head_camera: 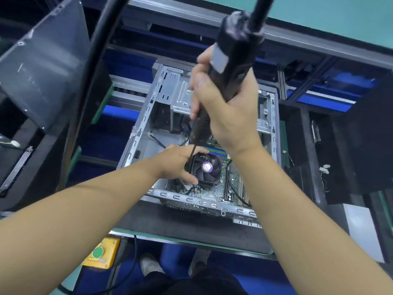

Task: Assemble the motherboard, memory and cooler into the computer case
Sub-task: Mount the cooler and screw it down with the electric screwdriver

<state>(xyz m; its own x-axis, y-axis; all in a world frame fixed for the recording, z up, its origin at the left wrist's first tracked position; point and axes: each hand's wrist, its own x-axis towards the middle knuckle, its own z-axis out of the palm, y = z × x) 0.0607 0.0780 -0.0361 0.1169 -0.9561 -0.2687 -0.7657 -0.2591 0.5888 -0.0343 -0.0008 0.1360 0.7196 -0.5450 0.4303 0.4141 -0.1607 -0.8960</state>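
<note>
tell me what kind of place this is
Most likely a factory PC assembly station: a corded electric screwdriver in the right hand, an open computer case, and a yellow box with a green push button.
</note>
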